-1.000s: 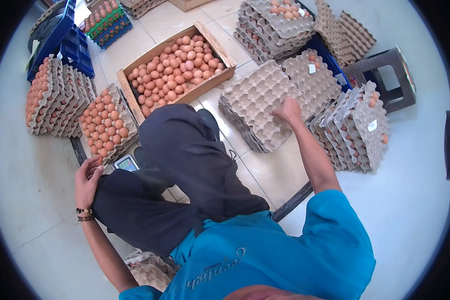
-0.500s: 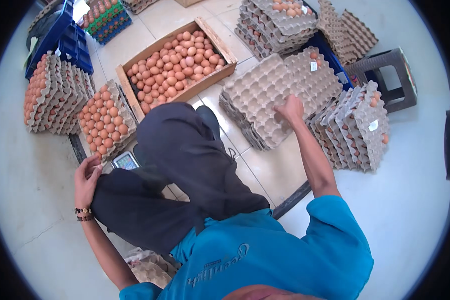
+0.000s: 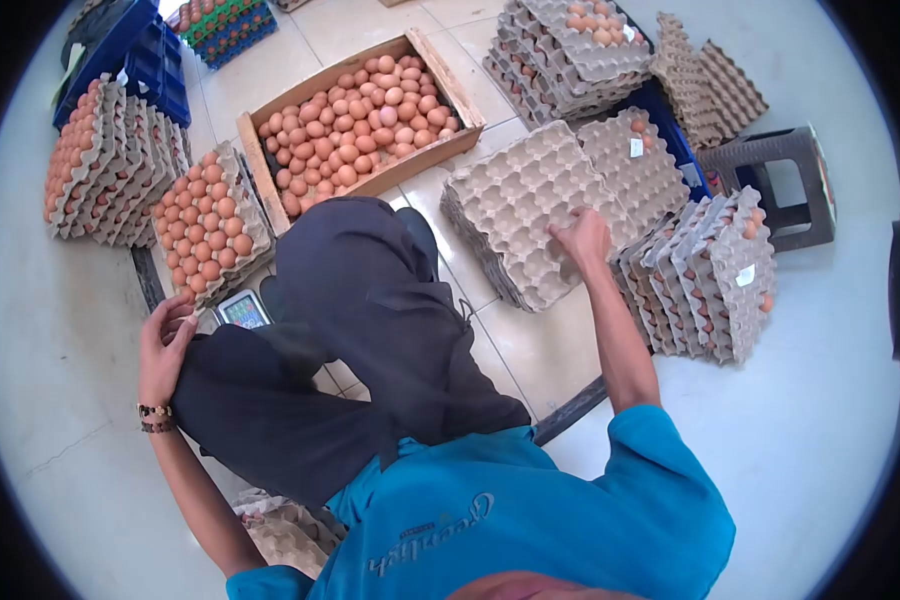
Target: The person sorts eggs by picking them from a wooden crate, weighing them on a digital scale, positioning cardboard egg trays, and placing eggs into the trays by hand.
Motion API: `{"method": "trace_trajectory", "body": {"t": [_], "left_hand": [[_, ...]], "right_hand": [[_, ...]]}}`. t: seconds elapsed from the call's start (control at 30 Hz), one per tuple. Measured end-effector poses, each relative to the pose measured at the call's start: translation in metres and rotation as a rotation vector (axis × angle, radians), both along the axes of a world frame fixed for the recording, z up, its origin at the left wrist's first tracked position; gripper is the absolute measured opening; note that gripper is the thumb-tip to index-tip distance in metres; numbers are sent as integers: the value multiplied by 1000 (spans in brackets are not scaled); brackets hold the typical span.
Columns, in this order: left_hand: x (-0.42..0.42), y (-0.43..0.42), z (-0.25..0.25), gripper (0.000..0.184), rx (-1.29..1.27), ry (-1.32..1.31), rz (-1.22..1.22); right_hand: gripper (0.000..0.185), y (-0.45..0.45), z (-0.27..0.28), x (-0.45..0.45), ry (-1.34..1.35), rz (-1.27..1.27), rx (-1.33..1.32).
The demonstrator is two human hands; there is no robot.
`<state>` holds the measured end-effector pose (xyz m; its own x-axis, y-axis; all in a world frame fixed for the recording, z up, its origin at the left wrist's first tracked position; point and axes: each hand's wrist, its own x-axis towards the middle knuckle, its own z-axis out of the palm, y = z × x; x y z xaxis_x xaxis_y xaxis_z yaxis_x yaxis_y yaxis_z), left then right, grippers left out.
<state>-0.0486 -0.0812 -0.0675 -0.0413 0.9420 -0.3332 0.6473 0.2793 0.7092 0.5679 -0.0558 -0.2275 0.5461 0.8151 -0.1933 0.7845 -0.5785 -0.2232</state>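
Note:
My right hand [image 3: 582,238] rests on the top tray of a stack of egg trays without eggs [image 3: 525,185], its thumb and fingers bent against the cardboard cups near the right edge. On the left, my left hand [image 3: 167,340] lies beside my knee with its fingers loosely curled and apart, close to the lower corner of a tray full of brown eggs [image 3: 205,225]. No object shows in it. A scale display [image 3: 242,311] sits under that tray's lower edge. Between the stacks stands a wooden box [image 3: 422,160] filled with brown eggs.
Tall stacks of filled trays stand at the left [image 3: 120,165], the upper right [image 3: 570,60] and the right [image 3: 705,280]. A grey stool [image 3: 818,185] is at the far right. Blue crates [image 3: 155,75] stand at the upper left; more trays [image 3: 290,535] lie behind me.
The view has shifted slightly. My right hand stays on the top tray, its fingers slightly more spread. My left hand remains by the knee.

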Motion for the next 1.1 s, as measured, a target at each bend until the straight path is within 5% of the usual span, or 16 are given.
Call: {"method": "trace_trajectory", "body": {"t": [0.2, 0.27, 0.47, 0.67, 0.77, 1.03, 1.1], "left_hand": [[6, 3, 2, 33, -5, 25, 2], [7, 4, 2, 33, 3, 28, -6], [1, -3, 2, 33, 45, 25, 6], [-7, -7, -2, 33, 60, 13, 34], [-3, -6, -1, 34, 71, 16, 31], [10, -5, 8, 34, 71, 73, 41], [14, -3, 5, 33, 269, 205, -53]], "right_hand": [[52, -13, 19, -51, 79, 75, 277], [49, -14, 24, -85, 62, 242, -36], [36, -5, -7, -92, 85, 364, -123], [24, -5, 3, -87, 73, 407, -89], [19, -20, -11, -89, 13, 504, 184], [16, -10, -45, -99, -79, 562, 73], [16, -10, -43, -96, -86, 571, 72]]}}
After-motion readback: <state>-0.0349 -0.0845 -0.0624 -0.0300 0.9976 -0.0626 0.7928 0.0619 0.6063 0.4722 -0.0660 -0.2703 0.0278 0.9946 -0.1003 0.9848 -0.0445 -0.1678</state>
